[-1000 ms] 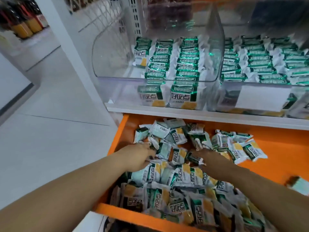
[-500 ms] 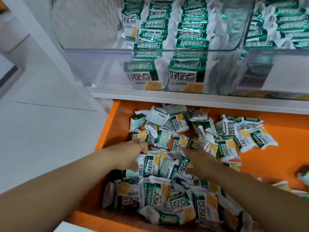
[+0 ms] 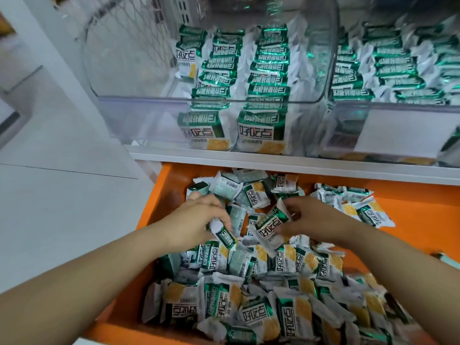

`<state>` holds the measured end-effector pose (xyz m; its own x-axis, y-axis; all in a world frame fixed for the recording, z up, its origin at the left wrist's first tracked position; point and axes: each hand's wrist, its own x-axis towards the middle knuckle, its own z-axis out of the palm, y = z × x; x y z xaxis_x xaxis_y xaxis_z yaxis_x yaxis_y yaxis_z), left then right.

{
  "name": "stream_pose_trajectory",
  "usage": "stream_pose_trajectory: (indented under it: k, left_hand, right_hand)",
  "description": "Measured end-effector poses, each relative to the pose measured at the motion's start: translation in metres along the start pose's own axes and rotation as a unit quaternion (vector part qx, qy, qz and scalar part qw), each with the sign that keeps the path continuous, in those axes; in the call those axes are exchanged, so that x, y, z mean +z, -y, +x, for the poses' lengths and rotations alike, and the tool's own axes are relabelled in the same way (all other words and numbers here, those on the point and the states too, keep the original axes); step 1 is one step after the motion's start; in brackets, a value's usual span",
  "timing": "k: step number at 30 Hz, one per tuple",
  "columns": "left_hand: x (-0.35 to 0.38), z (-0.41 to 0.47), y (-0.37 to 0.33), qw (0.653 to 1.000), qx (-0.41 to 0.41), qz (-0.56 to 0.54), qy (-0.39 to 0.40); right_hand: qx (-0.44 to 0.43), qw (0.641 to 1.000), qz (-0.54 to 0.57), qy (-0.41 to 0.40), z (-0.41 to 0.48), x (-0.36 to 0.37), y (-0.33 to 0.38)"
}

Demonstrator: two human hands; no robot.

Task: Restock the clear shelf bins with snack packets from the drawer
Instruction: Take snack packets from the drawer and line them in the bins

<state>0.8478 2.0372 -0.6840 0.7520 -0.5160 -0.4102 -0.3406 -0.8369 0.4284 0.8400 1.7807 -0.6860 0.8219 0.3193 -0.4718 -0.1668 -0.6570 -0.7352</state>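
The open orange drawer (image 3: 420,207) holds a loose heap of several green-and-white snack packets (image 3: 261,302). My left hand (image 3: 199,220) is over the heap at the drawer's left, gripping one packet (image 3: 224,235) that pokes out below its fingers. My right hand (image 3: 311,217) pinches another packet (image 3: 268,227), lifted and tilted just above the heap. Above the drawer, the clear shelf bin (image 3: 139,120) carries three rows of the same packets on its right side, while its left side is bare.
A second clear bin (image 3: 348,125) to the right is packed with packets and bears a white label (image 3: 398,135). A white shelf edge (image 3: 273,163) runs between bins and drawer. Pale floor (image 3: 62,195) lies to the left.
Both hands have come up from the heap, each now holding a packet. The view has tilted up a little toward the bins.
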Motion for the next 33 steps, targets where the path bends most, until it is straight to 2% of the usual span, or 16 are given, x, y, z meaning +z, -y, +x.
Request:
stream_pose_trajectory:
  k: [5, 12, 16, 21, 23, 26, 29, 33]
  left_hand:
    - [-0.005, 0.003, -0.012, 0.995, 0.030, -0.096, 0.008]
    - [-0.027, -0.010, -0.055, 0.990, 0.087, -0.109, 0.029]
    - [-0.045, -0.026, -0.097, 0.986, 0.116, -0.116, -0.033]
    - [-0.066, -0.051, -0.143, 0.979, 0.120, -0.138, -0.094]
    - [-0.075, -0.060, -0.160, 0.964, 0.127, -0.193, -0.132]
    - [-0.084, -0.072, -0.183, 0.919, 0.137, -0.316, -0.194]
    - [-0.084, -0.080, -0.198, 0.870, 0.134, -0.425, -0.210]
    - [-0.078, -0.083, -0.213, 0.825, 0.128, -0.499, -0.234]
  right_hand:
    - [-0.025, 0.999, -0.012, 0.022, -0.012, -0.009, 0.008]
    - [-0.080, 0.995, -0.051, 0.038, -0.045, -0.029, 0.026]
    - [-0.120, 0.990, -0.067, 0.028, -0.086, -0.052, 0.040]
    - [-0.144, 0.988, -0.043, -0.041, -0.144, -0.082, 0.062]
    - [-0.159, 0.983, -0.069, -0.065, -0.164, -0.089, 0.072]
    - [-0.171, 0.973, -0.111, -0.110, -0.190, -0.093, 0.085]
    - [-0.205, 0.953, -0.163, -0.151, -0.209, -0.091, 0.098]
    - [-0.226, 0.947, -0.166, -0.160, -0.222, -0.086, 0.112]
